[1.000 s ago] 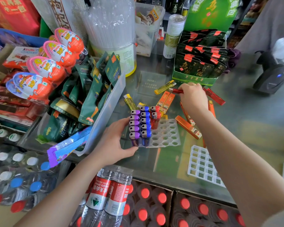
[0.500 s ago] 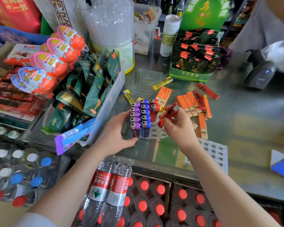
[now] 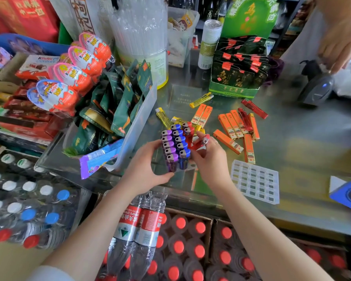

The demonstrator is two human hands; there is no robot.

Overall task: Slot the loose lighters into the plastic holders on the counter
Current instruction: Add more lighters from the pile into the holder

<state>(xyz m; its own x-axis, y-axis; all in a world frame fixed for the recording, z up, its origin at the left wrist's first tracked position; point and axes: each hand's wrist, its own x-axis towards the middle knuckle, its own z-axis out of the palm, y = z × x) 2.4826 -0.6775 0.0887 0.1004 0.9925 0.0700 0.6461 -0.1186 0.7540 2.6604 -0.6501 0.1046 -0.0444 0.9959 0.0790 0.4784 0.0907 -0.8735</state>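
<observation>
The left hand [image 3: 144,169] curls round the near left corner of the partly filled lighter holder [image 3: 177,147], steadying it on the glass counter [image 3: 304,142]. The right hand [image 3: 211,161] pinches a red lighter [image 3: 199,143] tilted against the holder's red column. Orange lighters [image 3: 234,126] lie loose just right. An empty white holder [image 3: 254,181] sits nearby.
</observation>
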